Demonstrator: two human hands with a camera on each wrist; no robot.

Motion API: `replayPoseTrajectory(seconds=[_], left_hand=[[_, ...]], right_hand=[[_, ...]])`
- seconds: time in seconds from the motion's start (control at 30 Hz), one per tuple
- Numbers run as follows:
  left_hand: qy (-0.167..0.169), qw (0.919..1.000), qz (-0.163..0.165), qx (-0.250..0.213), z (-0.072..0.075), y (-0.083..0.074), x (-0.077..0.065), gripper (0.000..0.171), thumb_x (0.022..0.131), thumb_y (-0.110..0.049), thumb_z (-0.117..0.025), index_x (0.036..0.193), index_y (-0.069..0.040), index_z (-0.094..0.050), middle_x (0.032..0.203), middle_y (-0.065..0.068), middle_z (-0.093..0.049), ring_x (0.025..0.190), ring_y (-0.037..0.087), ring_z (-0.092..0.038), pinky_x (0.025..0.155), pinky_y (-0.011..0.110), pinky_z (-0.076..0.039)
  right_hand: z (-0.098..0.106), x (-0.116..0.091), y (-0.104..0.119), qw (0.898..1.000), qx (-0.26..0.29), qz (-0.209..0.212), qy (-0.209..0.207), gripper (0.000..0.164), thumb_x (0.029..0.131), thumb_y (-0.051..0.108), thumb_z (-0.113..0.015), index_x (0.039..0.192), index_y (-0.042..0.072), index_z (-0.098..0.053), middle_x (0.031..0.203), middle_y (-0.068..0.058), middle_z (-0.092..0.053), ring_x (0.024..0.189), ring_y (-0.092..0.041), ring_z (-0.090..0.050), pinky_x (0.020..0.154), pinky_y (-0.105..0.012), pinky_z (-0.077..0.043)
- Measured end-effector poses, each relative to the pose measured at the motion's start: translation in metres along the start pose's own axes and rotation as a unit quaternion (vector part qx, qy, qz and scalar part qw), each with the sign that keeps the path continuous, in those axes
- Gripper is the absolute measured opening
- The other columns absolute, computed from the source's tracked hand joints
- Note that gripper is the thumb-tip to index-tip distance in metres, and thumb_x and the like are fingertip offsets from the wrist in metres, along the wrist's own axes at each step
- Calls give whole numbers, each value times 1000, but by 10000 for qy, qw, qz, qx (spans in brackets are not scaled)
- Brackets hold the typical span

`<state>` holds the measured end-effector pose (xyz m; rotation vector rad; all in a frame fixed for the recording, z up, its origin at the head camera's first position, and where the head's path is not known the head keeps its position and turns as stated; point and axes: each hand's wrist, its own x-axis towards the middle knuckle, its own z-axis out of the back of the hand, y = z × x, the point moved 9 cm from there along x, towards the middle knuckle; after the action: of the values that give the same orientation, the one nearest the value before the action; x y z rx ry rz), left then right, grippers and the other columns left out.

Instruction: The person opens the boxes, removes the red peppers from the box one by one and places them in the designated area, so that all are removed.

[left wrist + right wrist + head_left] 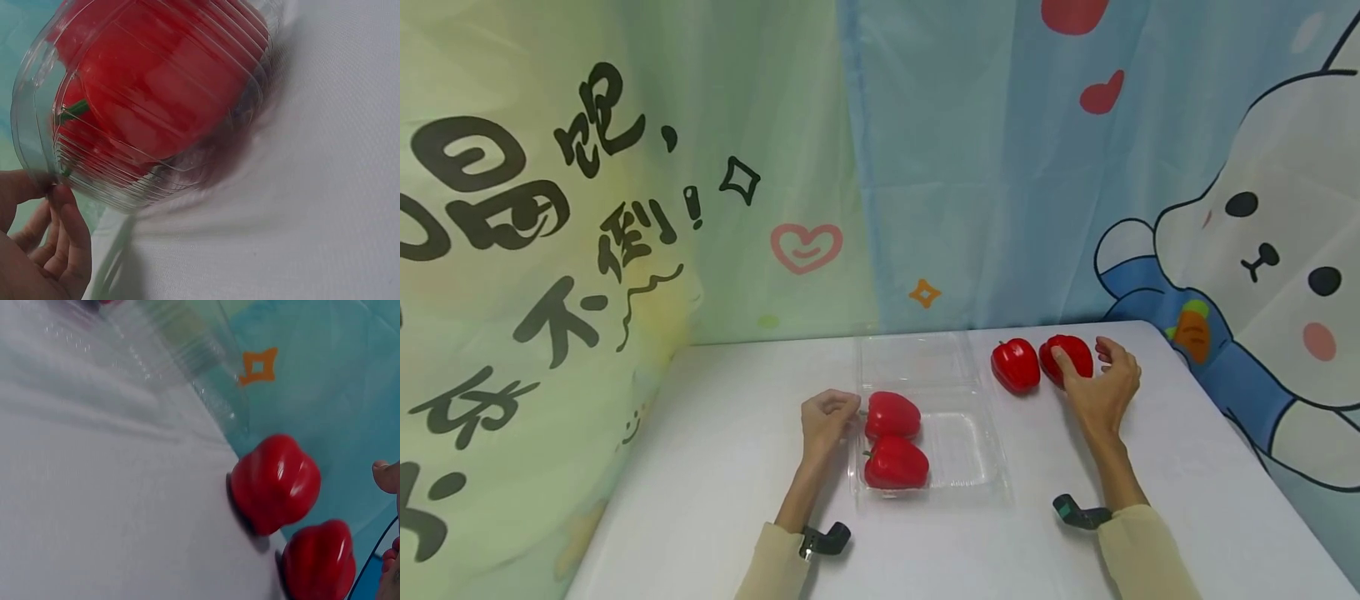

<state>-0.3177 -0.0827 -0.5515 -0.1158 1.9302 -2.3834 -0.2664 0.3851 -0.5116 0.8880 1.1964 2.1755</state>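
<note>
A clear plastic clamshell container (958, 450) lies on the table with its lid folded back. Two red bell peppers (897, 462) sit in its left half, one behind the other. At the container's left side, my left hand (829, 425) pinches the rim between thumb and fingertips, as the left wrist view shows closely. Two more red bell peppers stand outside, to the container's right: a nearer-left one (1016, 366) and a right one (1077, 357). My right hand (1103, 392) hovers by the right pepper with spread fingers; the right wrist view shows a gap between them.
The white table (737, 483) carries everything. Behind it hangs a printed curtain (940, 167), close to the table's back edge. The raised clear lid (917, 360) extends toward that edge. Each wrist wears a dark camera mount (1078, 512).
</note>
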Motion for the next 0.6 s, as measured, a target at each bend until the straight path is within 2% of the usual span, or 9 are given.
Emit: replayPoseTrajectory(seconds=[0.23, 0.43, 0.53, 0.6], left_hand=[[36, 10000, 32, -87, -2, 2, 2, 19, 99, -18, -77, 99, 1, -79, 91, 20, -82, 72, 12, -72, 65, 21, -57], [6, 10000, -11, -93, -1, 1, 3, 19, 99, -18, -77, 100, 2, -79, 92, 22, -82, 73, 16, -73, 64, 22, -57], [-29, 10000, -8, -71, -1, 3, 3, 19, 99, -18, -77, 100, 2, -79, 92, 22, -81, 74, 18, -74, 64, 22, -56], [-36, 10000, -16, -64, 0, 3, 2, 20, 99, -18, -77, 100, 2, -79, 92, 22, -82, 74, 17, -74, 64, 22, -57]], right_hand=[[0, -9, 30, 9981, 272, 537, 95, 72, 92, 24, -86, 155, 9, -54, 156, -19, -56, 145, -34, -49, 114, -69, -51], [-9, -20, 52, 9905, 483, 1220, 400, 72, 88, 18, -90, 151, 5, -58, 151, -21, -60, 141, -35, -54, 106, -73, -55], [-16, -31, 62, 9863, 513, 1419, 666, 72, 85, 16, -92, 149, 4, -60, 149, -20, -63, 136, -34, -58, 105, -72, -56], [-21, -38, 66, 9847, 458, 1467, 822, 71, 84, 16, -93, 148, 5, -62, 147, -19, -65, 132, -33, -61, 106, -63, -59]])
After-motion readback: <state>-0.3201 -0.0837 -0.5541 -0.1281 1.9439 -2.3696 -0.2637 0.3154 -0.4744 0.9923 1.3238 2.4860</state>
